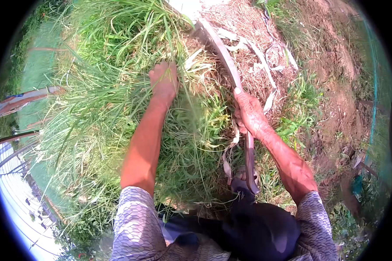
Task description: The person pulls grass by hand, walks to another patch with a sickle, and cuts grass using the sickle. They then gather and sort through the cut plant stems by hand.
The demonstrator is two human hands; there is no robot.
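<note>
My left hand [164, 82] is closed around a clump of long green grass [128, 82], its fingers partly hidden among the blades. My right hand [250, 112] is wrapped around the long, slightly curved wooden handle of what looks like a sickle [222, 54]. The handle slants from near my knees up to the top of the view, and its lower end [250, 174] sticks out below my fist. At its far end the blade is lost in glare and blur. Loose cut grass [183, 126] lies between my forearms.
Dry brown straw [252, 43] lies beyond the tool, with a pale twisted strip [268, 78] running across it. Bare reddish soil [331, 100] is on the right, by a green net [373, 87]. Poles [26, 100] and another net [41, 82] stand at the left. My dark-clothed knee [261, 230] is below.
</note>
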